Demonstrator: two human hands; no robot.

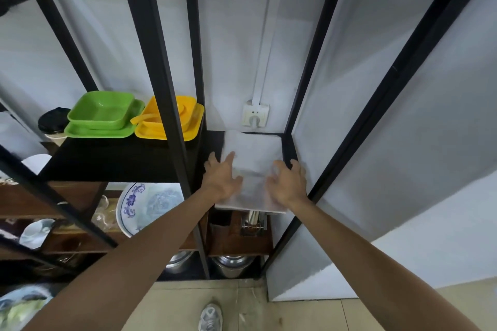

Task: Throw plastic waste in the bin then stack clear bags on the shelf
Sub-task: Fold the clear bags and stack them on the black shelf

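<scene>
A: Nearest thing in view?
B: Floor tiles, one grey sneaker (210, 316) at the bottom edge. Both bare forearms reach up and away from there.

A: Left hand?
B: Left hand (220, 178) lies palm down on the left part of the stack of clear bags (252, 158). Fingers spread and flat, index finger stretched forward onto the plastic. Grip is loose, nothing pinched, just resting on top.

A: Right hand?
B: Right hand (289, 183) is at the stack's right edge, fingers curled but apart. It touches or nearly touches the plastic (blur there, cannot say which). Grip not closed on anything.

A: Where are the bags?
B: On the black shelf (113, 158), in the narrow right bay between two black uprights. Stack lies flat; its near edge hangs a little over the shelf's front edge. Far edge runs close to the wall.

A: Under that shelf?
B: Brown wooden shelves. A blue-patterned white plate (146, 207) stands tilted on the left, glassware beside it, a metal rack under the bags. Metal pots lower down.

A: Further back?
B: Same black shelf, left bay: a green tray (103, 115) set with a green dish on it, a yellow tray (168, 122) set just beside it, touching. A black-lidded cup (53, 122) left of the green one.

A: Wall?
B: White wall socket (255, 115) right behind the bags, white cable duct running up from it.
</scene>
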